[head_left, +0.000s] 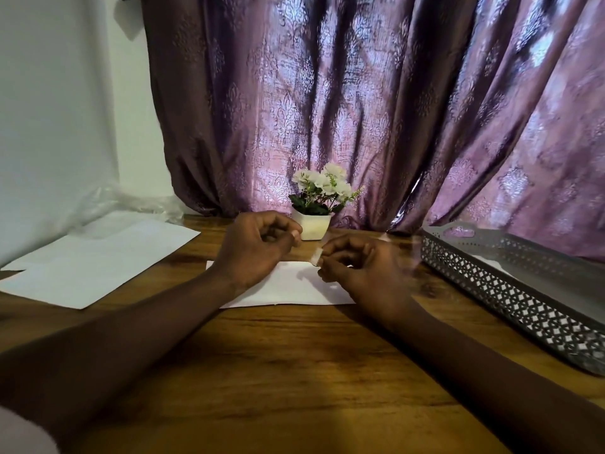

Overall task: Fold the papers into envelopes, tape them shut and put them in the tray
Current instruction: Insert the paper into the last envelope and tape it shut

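**Tape comes next**

My right hand (357, 267) pinches a small bit of clear tape (315, 257). My left hand (258, 247) has curled fingers, and I cannot tell if they hold anything. The folded white paper envelope (294, 290) lies under them, mid-bench, and I think it is not taped yet. Flat white paper sheets (98, 260) wait at the left edge. The grey metal tray with holes (523, 303) sits at the right edge.

On the wooden surface (294, 355) a folded white paper (294, 286) lies in the middle. Both hands are above it. The right hand (360, 267) pinches a small whitish piece of tape (315, 257). The left hand (255, 247) has its fingers curled, thumb against fingertip; whether it holds anything is unclear. Flat sheets of paper (98, 257) lie to the left, a perforated metal tray (510, 283) to the right, and a potted white flower (314, 226) stands before the purple curtain (327, 93).
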